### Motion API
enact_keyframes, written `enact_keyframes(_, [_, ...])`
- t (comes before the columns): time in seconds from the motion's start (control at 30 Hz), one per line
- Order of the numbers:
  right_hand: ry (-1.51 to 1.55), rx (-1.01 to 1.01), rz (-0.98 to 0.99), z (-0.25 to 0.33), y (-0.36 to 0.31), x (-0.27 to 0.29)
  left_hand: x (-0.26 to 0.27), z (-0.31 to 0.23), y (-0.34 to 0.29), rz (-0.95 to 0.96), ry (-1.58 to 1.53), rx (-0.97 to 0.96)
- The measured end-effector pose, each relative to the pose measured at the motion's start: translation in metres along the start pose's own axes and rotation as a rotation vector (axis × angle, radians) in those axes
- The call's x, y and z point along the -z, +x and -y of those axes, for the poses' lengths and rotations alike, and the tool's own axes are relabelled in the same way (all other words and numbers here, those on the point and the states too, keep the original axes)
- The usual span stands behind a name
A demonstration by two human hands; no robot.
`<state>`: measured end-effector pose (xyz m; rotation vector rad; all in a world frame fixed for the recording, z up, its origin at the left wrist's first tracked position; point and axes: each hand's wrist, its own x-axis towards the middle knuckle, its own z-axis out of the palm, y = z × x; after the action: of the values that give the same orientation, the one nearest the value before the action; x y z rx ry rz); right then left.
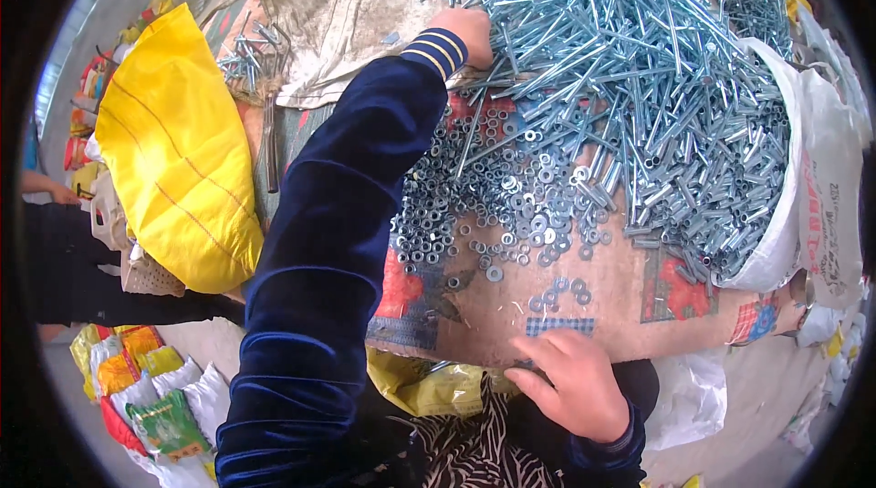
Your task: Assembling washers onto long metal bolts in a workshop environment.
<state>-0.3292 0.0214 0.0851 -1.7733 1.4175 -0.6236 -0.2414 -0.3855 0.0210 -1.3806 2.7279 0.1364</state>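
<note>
My left hand reaches across to the left edge of a large pile of long, thin metal bolts. Its fingers are hidden behind the back of the hand, so any grip cannot be seen. My right hand is at the near edge of the patterned table cover, thumb and fingers apart, with nothing visible in it. Just beyond it lies a small cluster of washers. Loose nuts and more washers spread over the middle. Short metal sleeves are heaped to the right.
A yellow sack stands at the left, near a metal rod and a few bolts. Stained cloth covers the far left. A white sack borders the sleeves. Filled bags lie on the floor, and another person's arm shows at far left.
</note>
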Motion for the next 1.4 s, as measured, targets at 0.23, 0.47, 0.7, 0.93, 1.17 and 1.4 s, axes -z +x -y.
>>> enact_keyframes(0.23, [-0.095,0.023,-0.047,-0.005,-0.007,-0.006,-0.01,-0.009,0.001,-0.132,0.129,0.005])
enact_keyframes(0.47, [-0.144,-0.019,-0.049,-0.004,-0.015,-0.003,0.001,-0.011,-0.007,0.063,0.136,-0.001])
enact_keyframes(0.7, [-0.136,0.009,-0.066,-0.005,-0.014,-0.005,-0.006,0.0,-0.02,0.032,0.081,0.007])
enact_keyframes(0.93, [-0.189,0.038,-0.094,-0.006,-0.016,-0.007,0.014,0.006,-0.044,0.088,0.075,-0.098])
enact_keyframes(1.17, [-0.145,0.065,-0.154,-0.011,-0.016,-0.016,0.021,0.093,-0.135,-0.111,-0.25,-0.145])
enact_keyframes(1.4, [0.174,-0.037,-0.217,-0.017,0.022,-0.038,0.042,0.084,-0.249,-0.216,-0.894,0.086])
